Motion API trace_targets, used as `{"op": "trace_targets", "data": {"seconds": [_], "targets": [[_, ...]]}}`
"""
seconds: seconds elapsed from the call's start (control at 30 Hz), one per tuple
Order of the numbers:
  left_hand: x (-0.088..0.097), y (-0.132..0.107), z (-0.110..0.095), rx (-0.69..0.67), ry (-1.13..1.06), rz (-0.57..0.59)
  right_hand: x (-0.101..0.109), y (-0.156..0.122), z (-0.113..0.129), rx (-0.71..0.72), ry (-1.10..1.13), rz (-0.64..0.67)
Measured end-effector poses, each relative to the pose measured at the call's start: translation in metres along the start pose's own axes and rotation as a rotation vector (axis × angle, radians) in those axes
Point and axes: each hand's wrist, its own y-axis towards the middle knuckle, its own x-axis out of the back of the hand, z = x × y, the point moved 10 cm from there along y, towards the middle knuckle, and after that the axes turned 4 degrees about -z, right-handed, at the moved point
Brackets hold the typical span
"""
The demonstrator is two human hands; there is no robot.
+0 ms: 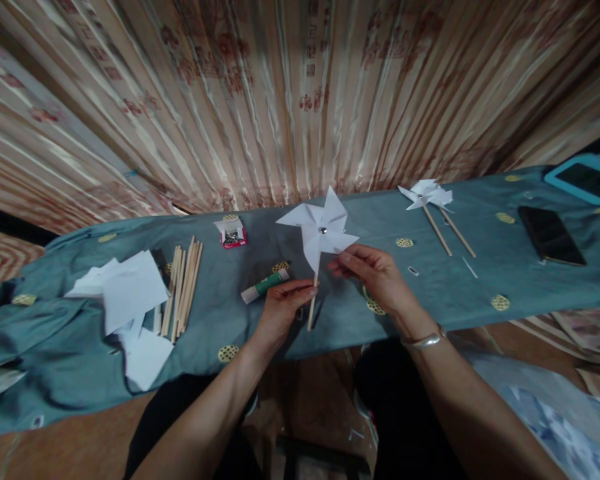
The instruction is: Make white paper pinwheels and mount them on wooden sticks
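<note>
A white paper pinwheel [310,223] with a silver pin at its centre stands nearly upright on a thin wooden stick [311,310]. My left hand [283,303] pinches that stick below the paper blades. Close to the lower right blade is my right hand [373,270], its thumb and forefinger drawn together at the blade's edge; whether they grip the paper is hard to make out. A green and white glue stick [265,287] lies just left of my left hand. Behind it sits a small open red box [233,235] with metal pins inside.
On the left lie white paper sheets [135,287] beside a bundle of wooden sticks [183,290]. Two pinwheels [427,195] rest at the back right, near a dark phone [553,235] and a blue-framed tablet-like object [587,179]. A pleated curtain [300,100] hangs behind the cloth-covered table [455,293].
</note>
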Motion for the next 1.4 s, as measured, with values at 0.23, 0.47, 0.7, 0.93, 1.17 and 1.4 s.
{"op": "trace_targets", "data": {"seconds": [0.23, 0.47, 0.7, 0.93, 1.17, 1.4], "targets": [[0.001, -0.001, -0.007, -0.018, 0.002, -0.01, 0.005, 0.0, -0.004, 0.0, -0.065, -0.015], [0.0, -0.002, -0.002, -0.02, 0.062, 0.007, 0.05, 0.006, 0.015, 0.155, -0.009, -0.308], [0.002, 0.0, -0.002, -0.023, 0.031, -0.013, 0.043, 0.003, 0.013, 0.136, -0.002, -0.299], [0.004, 0.0, -0.005, -0.039, 0.025, -0.024, 0.028, 0.001, 0.002, 0.105, 0.06, -0.204], [0.003, 0.001, -0.006, -0.036, -0.01, -0.016, 0.01, -0.001, -0.004, 0.065, 0.075, -0.169], [0.001, 0.0, -0.006, -0.037, -0.019, -0.01, -0.006, -0.003, -0.008, 0.062, 0.03, -0.101]]}}
